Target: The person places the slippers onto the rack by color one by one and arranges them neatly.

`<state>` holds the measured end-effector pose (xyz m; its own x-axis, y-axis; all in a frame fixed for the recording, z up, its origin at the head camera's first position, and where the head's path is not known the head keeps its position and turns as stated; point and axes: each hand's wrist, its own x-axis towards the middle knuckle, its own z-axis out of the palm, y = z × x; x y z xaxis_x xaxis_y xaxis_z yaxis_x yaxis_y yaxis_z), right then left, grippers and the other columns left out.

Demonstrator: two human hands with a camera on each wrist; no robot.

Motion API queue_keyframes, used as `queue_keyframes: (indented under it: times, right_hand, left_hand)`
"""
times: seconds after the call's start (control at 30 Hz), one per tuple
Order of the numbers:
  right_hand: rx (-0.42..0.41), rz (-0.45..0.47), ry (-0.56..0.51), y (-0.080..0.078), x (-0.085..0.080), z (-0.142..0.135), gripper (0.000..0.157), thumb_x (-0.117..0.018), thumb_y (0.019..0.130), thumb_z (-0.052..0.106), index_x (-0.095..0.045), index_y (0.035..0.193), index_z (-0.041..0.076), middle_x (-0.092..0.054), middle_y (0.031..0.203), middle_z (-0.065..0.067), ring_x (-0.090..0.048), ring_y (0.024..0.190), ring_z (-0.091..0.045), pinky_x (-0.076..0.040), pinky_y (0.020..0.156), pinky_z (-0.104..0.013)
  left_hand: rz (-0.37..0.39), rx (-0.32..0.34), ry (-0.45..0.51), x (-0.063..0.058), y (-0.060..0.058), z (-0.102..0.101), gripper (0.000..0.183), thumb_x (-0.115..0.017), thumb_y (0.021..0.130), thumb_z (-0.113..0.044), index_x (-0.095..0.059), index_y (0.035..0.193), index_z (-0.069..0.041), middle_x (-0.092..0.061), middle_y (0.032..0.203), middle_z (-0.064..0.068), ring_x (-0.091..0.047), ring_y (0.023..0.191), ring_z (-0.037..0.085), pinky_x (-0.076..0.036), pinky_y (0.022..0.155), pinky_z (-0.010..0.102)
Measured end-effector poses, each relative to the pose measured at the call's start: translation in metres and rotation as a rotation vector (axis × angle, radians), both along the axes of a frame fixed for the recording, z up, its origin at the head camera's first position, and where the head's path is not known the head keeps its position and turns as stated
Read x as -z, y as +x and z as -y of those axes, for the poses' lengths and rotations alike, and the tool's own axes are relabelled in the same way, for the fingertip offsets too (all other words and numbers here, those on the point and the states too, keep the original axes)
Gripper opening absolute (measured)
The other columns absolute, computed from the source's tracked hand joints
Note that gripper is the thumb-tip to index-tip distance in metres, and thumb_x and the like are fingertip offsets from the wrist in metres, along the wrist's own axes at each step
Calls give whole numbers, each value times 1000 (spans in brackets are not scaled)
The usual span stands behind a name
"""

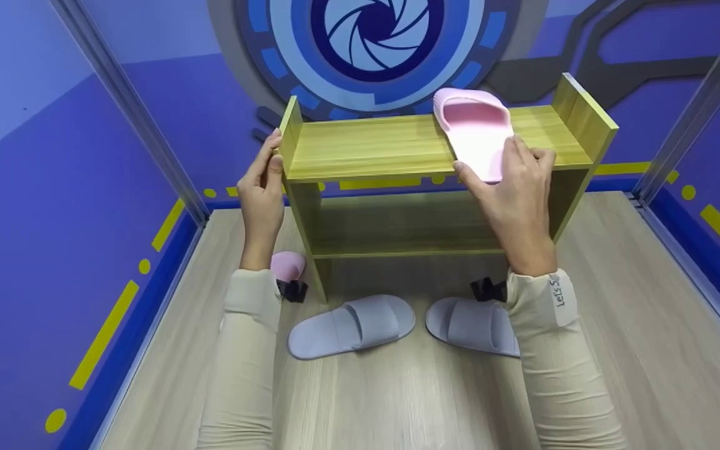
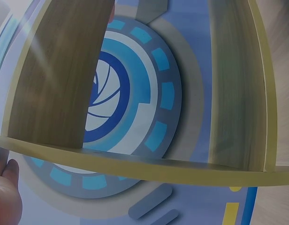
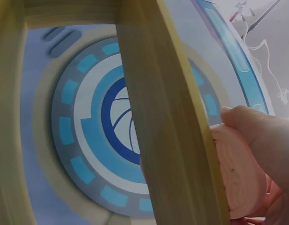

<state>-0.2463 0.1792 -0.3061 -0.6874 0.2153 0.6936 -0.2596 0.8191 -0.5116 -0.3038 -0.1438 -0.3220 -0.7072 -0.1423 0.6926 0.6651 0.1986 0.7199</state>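
Note:
A pink slipper (image 1: 479,134) lies over the top board of a wooden shoe rack (image 1: 366,147), toe to the back and heel near the front edge. Thumb and fingers of my right hand (image 1: 516,187) pinch its heel. The right wrist view has the slipper's heel (image 3: 238,173) right at the board's edge, with the thumb on it. My left hand (image 1: 264,194) touches the rack's left side panel from outside, fingers pointing up. In the left wrist view only part of the left hand (image 2: 7,192) shows, beside the panel's edge.
Two grey slippers, one at left (image 1: 352,327) and one at right (image 1: 469,325), lie on the floor (image 1: 385,400) before the rack. The right sleeve hides part of one. Another pink slipper (image 1: 287,266) sits left of the rack, partly covered. Patterned blue walls (image 1: 172,106) enclose the space.

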Motion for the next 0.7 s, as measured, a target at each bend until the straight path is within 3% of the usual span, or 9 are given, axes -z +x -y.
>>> queue_keyframes:
  times: [0.17, 0.7]
  right_hand:
    - [-3, -13, 1, -2, 2, 0, 70, -75, 80, 44, -58, 116, -14, -61, 119, -30, -42, 99, -40, -34, 86, -47]
    - [-27, 86, -8, 7, 0, -1, 84, -73, 80, 49, -47, 136, -9, -48, 140, -27, -39, 113, -39, -36, 98, -49]
  left_hand:
    - [-6, -4, -7, 0, 0, 0, 36, -51, 99, -16, -58, 133, -7, -55, 140, 5, -48, 132, 11, -42, 107, 28]
    - [18, 2, 3, -2, 3, -1, 37, -51, 99, -16, -57, 134, -7, -54, 142, 5, -48, 133, 13, -43, 107, 28]
